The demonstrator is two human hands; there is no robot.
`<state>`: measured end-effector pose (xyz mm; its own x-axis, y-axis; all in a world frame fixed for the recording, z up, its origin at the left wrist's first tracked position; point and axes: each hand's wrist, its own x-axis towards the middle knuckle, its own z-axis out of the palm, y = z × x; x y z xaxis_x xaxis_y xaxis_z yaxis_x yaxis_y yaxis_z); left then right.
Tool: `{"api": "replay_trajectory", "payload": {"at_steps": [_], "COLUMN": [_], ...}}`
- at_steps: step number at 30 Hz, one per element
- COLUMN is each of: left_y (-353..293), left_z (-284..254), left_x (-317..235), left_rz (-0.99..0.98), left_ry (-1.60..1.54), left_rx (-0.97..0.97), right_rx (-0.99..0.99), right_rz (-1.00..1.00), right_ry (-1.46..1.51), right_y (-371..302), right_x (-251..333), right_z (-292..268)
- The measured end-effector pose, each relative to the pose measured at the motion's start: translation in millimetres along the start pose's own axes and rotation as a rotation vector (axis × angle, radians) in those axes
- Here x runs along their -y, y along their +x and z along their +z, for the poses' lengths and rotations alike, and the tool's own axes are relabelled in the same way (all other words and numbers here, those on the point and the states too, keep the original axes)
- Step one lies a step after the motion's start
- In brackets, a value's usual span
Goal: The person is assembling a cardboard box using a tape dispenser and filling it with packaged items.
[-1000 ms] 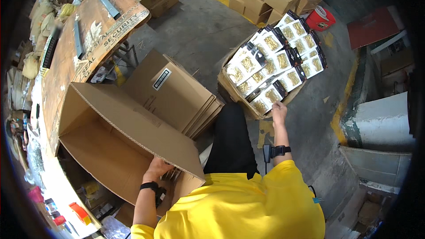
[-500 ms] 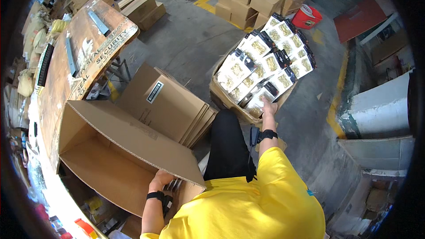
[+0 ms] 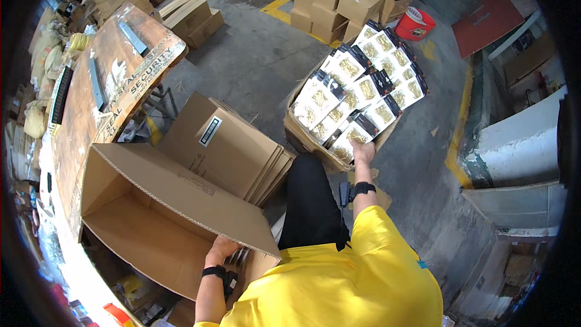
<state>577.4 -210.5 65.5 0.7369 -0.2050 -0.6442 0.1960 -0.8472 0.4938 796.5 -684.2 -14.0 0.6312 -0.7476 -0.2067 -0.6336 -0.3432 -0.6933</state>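
Note:
An open cardboard carton (image 3: 175, 224) lies tilted at my left, its mouth toward me. Inside its near right end my left hand (image 3: 223, 248) reaches beside several thin packs (image 3: 239, 257) standing on edge; its fingertips are hidden. To the front right, a second carton (image 3: 302, 137) is heaped with flat white packs (image 3: 369, 88) with black tops and gold-coloured contents. My right hand (image 3: 364, 152) grips the nearest pack (image 3: 345, 144) by its near right corner, thumb on top. That pack still lies against the others.
Flattened cartons (image 3: 233, 151) lean between the two cartons. A worn wooden table (image 3: 121, 54) with metal strips stands at the left. Stacked boxes (image 3: 330, 0) and a red bucket (image 3: 415, 24) are farther off. A low wall (image 3: 520, 133) runs along the right.
My right hand has shifted slightly toward me on the nearest pack, whose gold contents now show more clearly. The left hand stays inside the carton.

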Motion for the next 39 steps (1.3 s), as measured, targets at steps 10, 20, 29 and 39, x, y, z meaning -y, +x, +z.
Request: {"api": "replay_trajectory", "payload": {"at_steps": [10,20,29,39], "left_y": [-1,-6,-38,-139], "left_z": [9,-1,-62,-165], "left_x": [22,-6,-56,-247], "left_rz": [0.065,-0.046,-0.38,0.304], "left_ry": [0.136,-0.063,0.295,0.218], "left_rx": [0.017,-0.064,-0.065,-0.943], "right_rx": [-0.209,-0.309,-0.255,0.758], "right_rz": [-0.029,-0.163,-0.348,-0.763], "right_ry": [0.749,0.263,0.73,0.974], "right_y": [75,83,74,-257], "right_x": [-2,33,23,238], "right_z": [-11,-24,-31,-114]}}
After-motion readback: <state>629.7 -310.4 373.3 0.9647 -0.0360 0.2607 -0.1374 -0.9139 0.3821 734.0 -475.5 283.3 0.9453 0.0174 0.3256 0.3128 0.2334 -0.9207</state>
